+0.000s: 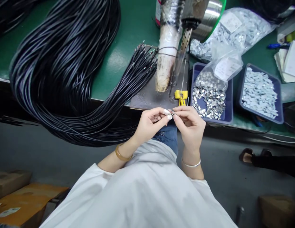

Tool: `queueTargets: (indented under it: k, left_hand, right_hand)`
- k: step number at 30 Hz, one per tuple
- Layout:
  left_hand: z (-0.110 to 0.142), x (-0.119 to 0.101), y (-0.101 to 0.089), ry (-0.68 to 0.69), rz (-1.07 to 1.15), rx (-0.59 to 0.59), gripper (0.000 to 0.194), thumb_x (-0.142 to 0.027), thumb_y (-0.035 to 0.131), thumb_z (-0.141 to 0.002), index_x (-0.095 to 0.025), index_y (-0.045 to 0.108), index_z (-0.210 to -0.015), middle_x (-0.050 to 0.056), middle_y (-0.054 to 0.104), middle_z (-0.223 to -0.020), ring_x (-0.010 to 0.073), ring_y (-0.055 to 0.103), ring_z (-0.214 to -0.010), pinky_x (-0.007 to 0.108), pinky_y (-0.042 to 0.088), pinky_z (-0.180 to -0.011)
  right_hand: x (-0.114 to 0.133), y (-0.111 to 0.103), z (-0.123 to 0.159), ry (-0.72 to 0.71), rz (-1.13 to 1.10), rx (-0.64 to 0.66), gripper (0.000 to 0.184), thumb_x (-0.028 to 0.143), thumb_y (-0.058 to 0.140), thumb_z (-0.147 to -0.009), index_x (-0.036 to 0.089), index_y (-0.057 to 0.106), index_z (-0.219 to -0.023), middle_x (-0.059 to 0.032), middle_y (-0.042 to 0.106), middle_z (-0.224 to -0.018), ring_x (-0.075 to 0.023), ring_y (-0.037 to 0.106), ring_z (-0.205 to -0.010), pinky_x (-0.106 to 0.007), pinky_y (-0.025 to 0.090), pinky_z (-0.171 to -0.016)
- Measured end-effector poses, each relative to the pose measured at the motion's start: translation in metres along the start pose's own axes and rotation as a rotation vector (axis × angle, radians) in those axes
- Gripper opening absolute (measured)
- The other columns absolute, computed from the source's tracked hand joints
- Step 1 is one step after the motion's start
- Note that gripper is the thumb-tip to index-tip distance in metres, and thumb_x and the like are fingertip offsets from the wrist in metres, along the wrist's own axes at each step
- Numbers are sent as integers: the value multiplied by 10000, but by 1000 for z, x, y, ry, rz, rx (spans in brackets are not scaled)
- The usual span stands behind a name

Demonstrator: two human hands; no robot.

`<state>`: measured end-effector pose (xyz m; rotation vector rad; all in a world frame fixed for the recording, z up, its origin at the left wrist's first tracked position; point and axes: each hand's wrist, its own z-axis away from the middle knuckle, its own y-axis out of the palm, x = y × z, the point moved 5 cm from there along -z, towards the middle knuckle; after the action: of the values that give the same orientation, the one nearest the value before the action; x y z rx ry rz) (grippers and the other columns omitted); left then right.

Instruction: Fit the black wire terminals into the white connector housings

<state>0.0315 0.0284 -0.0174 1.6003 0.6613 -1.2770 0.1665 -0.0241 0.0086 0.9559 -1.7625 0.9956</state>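
My left hand [150, 123] and my right hand [189, 122] meet at the fingertips in front of the table edge. Both pinch a small silvery and dark piece [173, 114], mostly covered by the fingers, so its kind is unclear. White covers wrap the thumb and a fingertip of my left hand. Just beyond the fingers is a yellow holder [181, 95] on a dark mat [147, 98]. Left of the hands, a thick bundle of black cables [102, 110] hangs over the edge, its stripped ends lying on the mat.
A soldering wire spool [210, 19] and a plastic-wrapped tube [168, 60] rise behind the mat. At right stand a blue tray of metal shells [229, 109] and a tray of pale pieces [280, 110]. A filled plastic bag [249, 28] lies behind. Another person's foot [247, 156] shows below.
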Motion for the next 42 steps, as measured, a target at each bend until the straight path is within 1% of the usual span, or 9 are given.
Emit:
queueTargets:
  k: [5, 8, 13, 16, 19, 22, 35, 37, 42]
  left_hand:
    - [3, -3, 0, 145, -123, -30, 90, -195, 777, -782, -135, 730, -829, 33, 726, -799, 88, 650, -679, 176, 541, -662]
    - [5, -9, 1, 261, -277, -33, 72, -167, 754, -808, -122, 742, -863, 38, 714, -773, 60, 558, -583, 160, 455, -551]
    - [9, -19, 3, 488, -363, -16, 56, -152, 739, -829, -137, 757, -879, 28, 705, -715, 54, 496, -542, 169, 409, -526]
    - [7, -16, 4, 368, -241, 36, 66, -180, 697, -873, -133, 727, -837, 14, 676, -659, 65, 565, -554, 161, 448, -547]
    - [3, -8, 5, 107, -58, 85, 201, -277, 671, -909, -129, 657, -775, -11, 617, -571, 48, 521, -486, 154, 448, -525]
    - [1, -6, 5, -16, 43, 93, 279, -351, 728, -864, -130, 615, -737, -17, 601, -545, 39, 483, -457, 152, 442, -507]
    - [4, -6, 4, 13, -128, 106, 209, -295, 638, -909, -131, 629, -780, -22, 580, -572, 65, 532, -494, 169, 466, -522]
    - [5, -9, 2, 103, -278, 95, 182, -259, 623, -920, -130, 655, -797, -4, 630, -608, 78, 566, -516, 178, 472, -534]
    - [11, -18, 5, 548, -868, 59, 172, -169, 563, -953, -129, 724, -910, 79, 762, -829, 150, 704, -732, 240, 528, -721]
  right_hand:
    - [6, -2, 4, -65, 72, -16, 105, 177, 683, -873, 253, 739, -920, -24, 722, -999, -163, 726, -916, -339, 627, -830]
    - [7, -4, 4, -96, 75, -30, 128, 156, 682, -869, 255, 738, -928, -20, 718, -1012, -168, 731, -942, -356, 622, -885]
    - [-12, 6, 1, 83, -287, 64, 46, 231, 670, -882, 223, 704, -852, -19, 701, -1032, -168, 742, -962, -358, 635, -919]
    - [-19, 12, 0, 153, -409, 100, 93, 265, 683, -871, 215, 699, -795, -17, 708, -998, -167, 746, -929, -374, 636, -934]
    - [-16, 6, 1, 103, -272, -43, 37, 237, 695, -870, 233, 730, -858, -21, 708, -1007, -156, 733, -942, -352, 635, -921]
    - [-9, 1, 3, 54, -125, -110, 65, 228, 687, -883, 244, 745, -909, -24, 704, -1011, -153, 727, -941, -341, 637, -890]
    - [-4, 2, 1, 2, 7, 17, 80, 210, 680, -886, 251, 735, -928, -28, 719, -1013, -164, 736, -922, -323, 641, -785]
    - [2, -1, 1, -82, 118, 22, 100, 181, 669, -888, 247, 726, -938, -29, 725, -1011, -166, 729, -932, -338, 632, -816]
    - [16, 0, 1, -337, 472, 122, 172, 90, 626, -884, 219, 695, -975, -49, 731, -1057, -153, 705, -994, -307, 587, -911]
